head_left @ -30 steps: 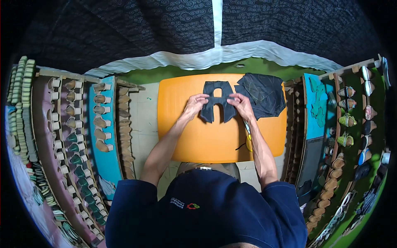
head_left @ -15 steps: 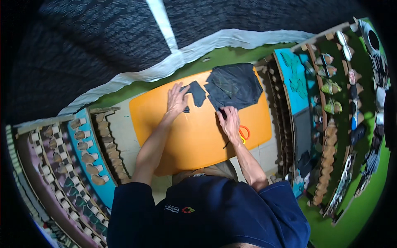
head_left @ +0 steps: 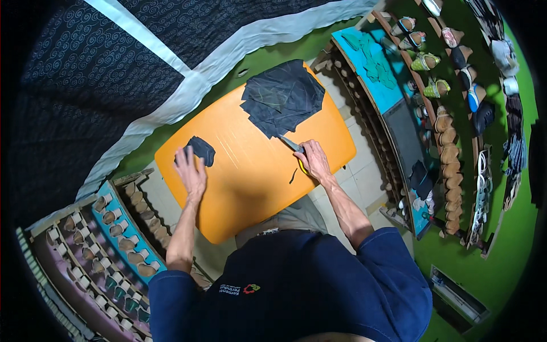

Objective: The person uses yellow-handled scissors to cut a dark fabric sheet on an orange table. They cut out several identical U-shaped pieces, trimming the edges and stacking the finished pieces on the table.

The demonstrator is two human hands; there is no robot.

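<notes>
Since 0.5 s ago my left hand (head_left: pixel 191 170) slid the small dark cut piece (head_left: pixel 201 150) away from the big dark sheet (head_left: pixel 283 97), toward the orange board's (head_left: pixel 250 188) left end; fingers flat on it, pressing, not clenched. Rt hand (head_left: pixel 313 161) now clenched round a knife (head_left: pixel 292 145) w/ yellow handle. Its long axis runs diagonal, blade pointing up-left, tip touching the sheet's lower edge. Sheet lies at the board's far right corner. Shoe lasts (head_left: pixel 447 171) racked at the right.

You see a smooth, matt orange board (head_left: pixel 250 171) under a dull dark leather-like sheet (head_left: pixel 283 97) and a grey metal blade (head_left: pixel 290 143).
</notes>
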